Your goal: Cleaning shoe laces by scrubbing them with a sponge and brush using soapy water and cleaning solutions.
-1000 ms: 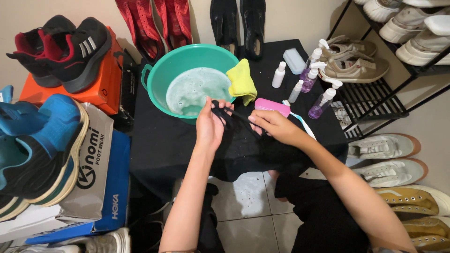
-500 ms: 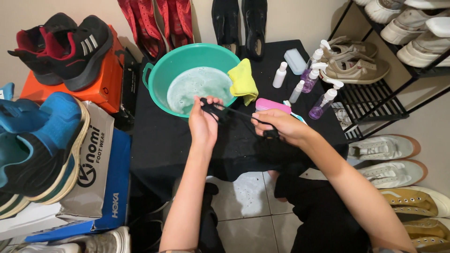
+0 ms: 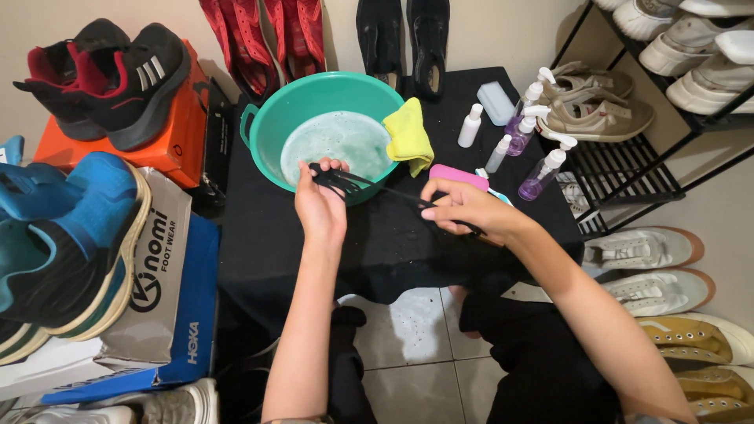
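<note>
Holding a black shoelace (image 3: 385,191) stretched between both hands over the black cloth (image 3: 267,235) on the table. Left hand (image 3: 320,206) closed around a bunched end of the lace, just at the near rim of the teal basin (image 3: 271,118), fingers curled and pinching the dark loops. Right hand (image 3: 463,210) pressed together on the other stretch of lace, thumb and fingers pinching it, possibly with more lace trailing under the palm, hard to tell against the dark cloth. Soapy water (image 3: 334,145) inside the basin; yellow cloth (image 3: 408,135) draped over its right rim. Pink brush (image 3: 457,176) lying just beyond the right hand, small spray bottles (image 3: 522,137) standing near it. Shoes on boxes at left, more shoes on a black rack (image 3: 628,169) at right
</note>
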